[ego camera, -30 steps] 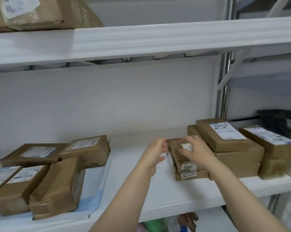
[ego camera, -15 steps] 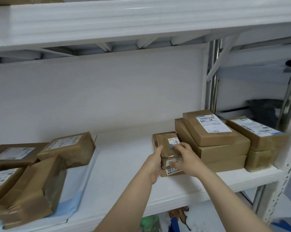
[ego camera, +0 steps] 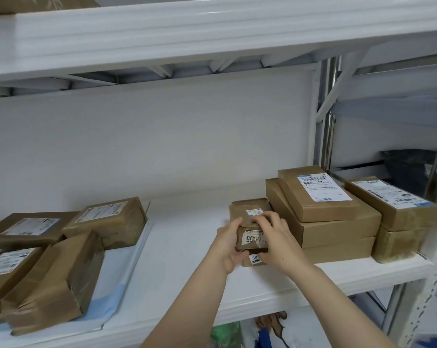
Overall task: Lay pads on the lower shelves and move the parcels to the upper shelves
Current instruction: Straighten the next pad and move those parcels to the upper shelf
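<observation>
The small parcel (ego camera: 252,238) is brown, its white label printed with dark digits. The stacked boxes (ego camera: 338,229) are plain tan cardboard with white, black-barcoded labels edged in blue. The shelf (ego camera: 182,259) is white; the pad (ego camera: 127,272) white with a pale blue border

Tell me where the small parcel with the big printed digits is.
Head view, right of centre: the small parcel is gripped between the left hand and right hand above the white shelf, just left of the stack of flat boxes.
</observation>
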